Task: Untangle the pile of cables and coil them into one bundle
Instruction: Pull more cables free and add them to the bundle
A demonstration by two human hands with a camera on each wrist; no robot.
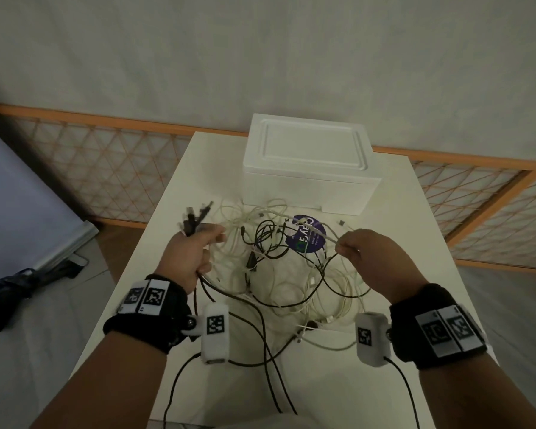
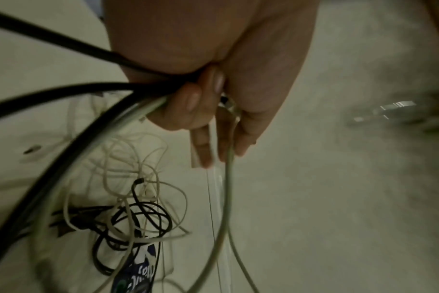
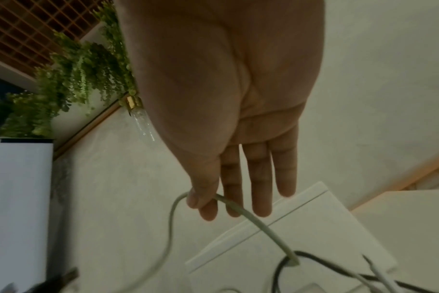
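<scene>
A tangle of black and white cables (image 1: 276, 261) lies on the white table (image 1: 393, 274), shown from above in the head view. My left hand (image 1: 195, 252) grips a bunch of cables whose dark plug ends (image 1: 195, 218) stick up past the knuckles; in the left wrist view the curled fingers (image 2: 188, 101) clamp black and white strands. My right hand (image 1: 359, 252) pinches one white cable (image 1: 325, 235) between thumb and forefinger, lifted above the pile. The right wrist view shows that white cable (image 3: 253, 218) under the thumb, the other fingers straight.
A white foam box (image 1: 307, 165) stands at the table's far side, just behind the pile. A round purple sticker or disc (image 1: 307, 239) lies under the cables. An orange lattice screen (image 1: 106, 168) runs behind the table. Dark cloth (image 1: 16, 286) lies on the floor at left.
</scene>
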